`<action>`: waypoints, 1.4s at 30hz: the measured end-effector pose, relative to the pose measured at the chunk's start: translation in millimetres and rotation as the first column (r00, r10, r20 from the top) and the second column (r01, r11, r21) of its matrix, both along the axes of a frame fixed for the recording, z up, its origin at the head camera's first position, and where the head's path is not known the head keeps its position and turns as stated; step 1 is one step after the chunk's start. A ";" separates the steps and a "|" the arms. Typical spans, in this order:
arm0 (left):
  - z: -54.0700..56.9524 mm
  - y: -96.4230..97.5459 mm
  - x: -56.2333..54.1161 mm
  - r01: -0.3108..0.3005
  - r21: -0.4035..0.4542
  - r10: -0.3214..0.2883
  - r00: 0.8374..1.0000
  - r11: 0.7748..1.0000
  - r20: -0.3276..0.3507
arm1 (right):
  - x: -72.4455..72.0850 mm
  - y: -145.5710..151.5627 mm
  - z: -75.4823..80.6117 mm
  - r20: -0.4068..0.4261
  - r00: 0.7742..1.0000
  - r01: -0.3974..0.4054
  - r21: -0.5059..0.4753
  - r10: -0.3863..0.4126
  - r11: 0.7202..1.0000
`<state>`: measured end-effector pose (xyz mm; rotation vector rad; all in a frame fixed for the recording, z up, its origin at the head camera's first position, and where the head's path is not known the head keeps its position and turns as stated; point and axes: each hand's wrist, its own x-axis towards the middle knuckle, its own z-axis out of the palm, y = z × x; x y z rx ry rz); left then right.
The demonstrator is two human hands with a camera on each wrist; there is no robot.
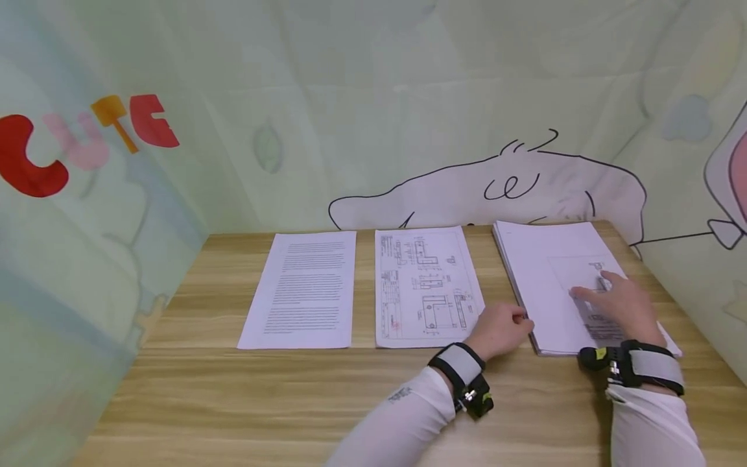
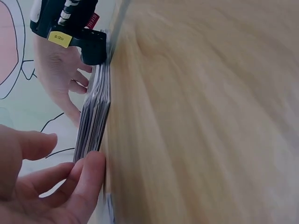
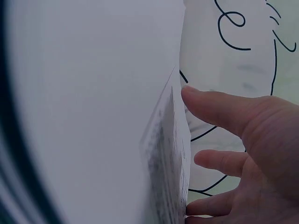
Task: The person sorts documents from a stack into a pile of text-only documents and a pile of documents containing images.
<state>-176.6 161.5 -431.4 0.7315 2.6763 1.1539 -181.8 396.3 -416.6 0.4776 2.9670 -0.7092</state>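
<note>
A thick stack of paper lies at the right of the table, its top sheet mostly white with a printed drawing and text near the lower right. My left hand is at the stack's left edge; in the left wrist view its fingertips touch the layered sheet edges, thumb held apart. Over the printed part of the top sheet is my right hand, thumb and fingers spread. The right wrist view shows its thumb and fingertips right at the paper surface, with nothing gripped between them.
A sheet of typed text lies flat at the left of the wooden table. Beside it, in the middle, is a sheet with technical drawings. A printed cloth backdrop rises behind the table's far edge.
</note>
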 end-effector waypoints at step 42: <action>-9.2 -12.5 -8.8 -0.353 0.516 0.029 0.845 0.780 0.535 | -14.1 -41.5 12.5 0.001 1.000 0.017 0.026 -0.017 1.000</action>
